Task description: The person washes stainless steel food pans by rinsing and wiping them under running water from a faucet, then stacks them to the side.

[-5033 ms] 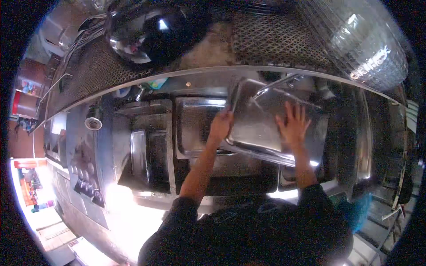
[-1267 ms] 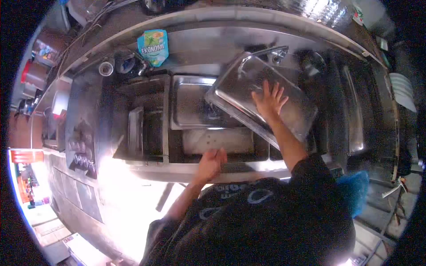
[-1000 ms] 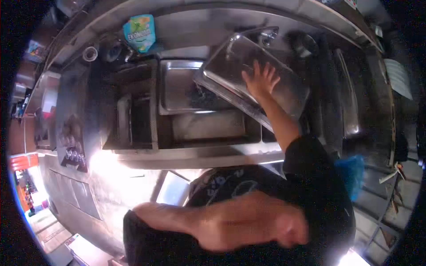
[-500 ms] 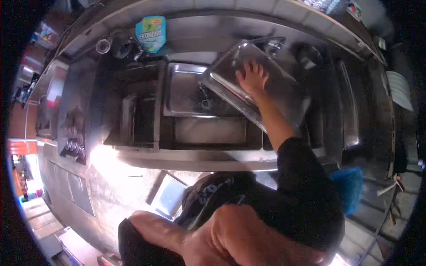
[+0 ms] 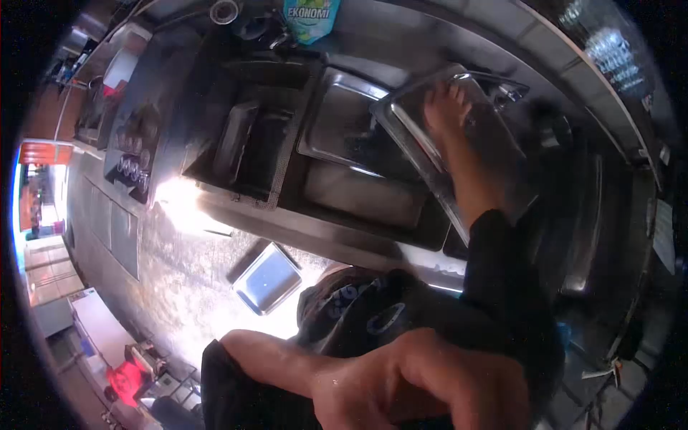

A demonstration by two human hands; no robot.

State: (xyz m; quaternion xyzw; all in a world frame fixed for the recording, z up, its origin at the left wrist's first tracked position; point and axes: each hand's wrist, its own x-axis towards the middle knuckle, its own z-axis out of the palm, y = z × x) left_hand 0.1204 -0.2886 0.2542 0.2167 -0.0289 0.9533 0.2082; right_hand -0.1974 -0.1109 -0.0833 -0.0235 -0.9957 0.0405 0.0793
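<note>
My right hand (image 5: 448,111) lies on a large metal tray (image 5: 494,150), fingers spread near its far corner. The tray leans at a slant over the right part of the sink. Beside it, a second shallow metal tray (image 5: 340,129) rests across the basin. My left hand (image 5: 423,380) is very close to the camera at the bottom, its fingers bent. Its fingertips run out of view, so whether it holds anything is hidden.
A turquoise EKONOMI pouch (image 5: 309,20) stands behind the sink near a tap (image 5: 279,39). Another tap (image 5: 510,93) is behind the slanted tray. Several glasses (image 5: 131,165) stand on the left counter. A metal pan (image 5: 268,279) lies on the floor.
The view has turned, so the sink appears tilted and shifted right. My right hand has slid slightly toward the tray's far corner. My left hand stays close to the camera.
</note>
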